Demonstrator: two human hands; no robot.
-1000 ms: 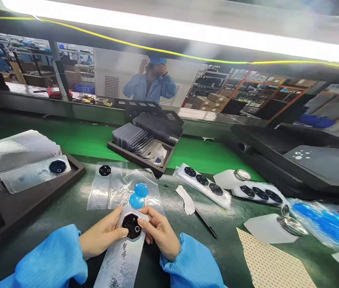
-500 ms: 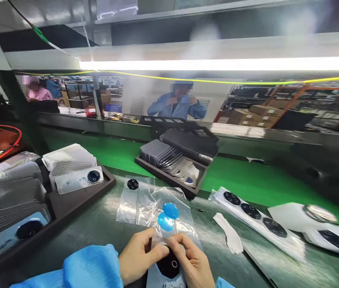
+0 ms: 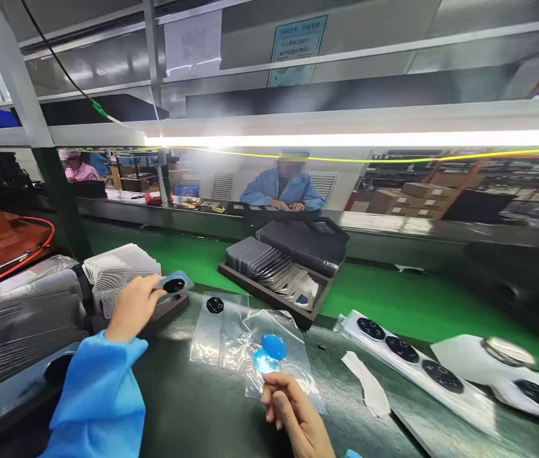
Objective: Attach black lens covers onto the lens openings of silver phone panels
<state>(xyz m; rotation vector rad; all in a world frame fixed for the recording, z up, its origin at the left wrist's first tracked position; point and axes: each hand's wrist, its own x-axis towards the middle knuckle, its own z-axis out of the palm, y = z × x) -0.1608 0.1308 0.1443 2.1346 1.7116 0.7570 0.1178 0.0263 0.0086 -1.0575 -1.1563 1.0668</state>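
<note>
Away to the left, my left hand (image 3: 133, 310) pinches the edge of a thin panel with a black round camera area (image 3: 174, 284), above the dark tray (image 3: 174, 310) beside a stack of pale panels (image 3: 119, 262). My right hand (image 3: 281, 402) is half curled, its fingers loosely apart, with nothing visible in it. It hovers at the front edge of a clear plastic bag (image 3: 293, 366), just below two blue discs (image 3: 273, 347). Another clear bag (image 3: 207, 334) with a black disc (image 3: 215, 305) lies left of the discs.
Grey panels (image 3: 31, 318) fill the left tray. A black tray of fanned panels (image 3: 269, 264) stands behind the bags. At right lie a white strip (image 3: 367, 385), a dark flat bar (image 3: 410, 432) and wrapped pieces with black discs (image 3: 400, 350). A person (image 3: 283, 187) sits opposite.
My hands have parted. The left moved up and left to the tray; the right stayed near the bag. The panel formerly between them is gone from there. The view has tilted up.
</note>
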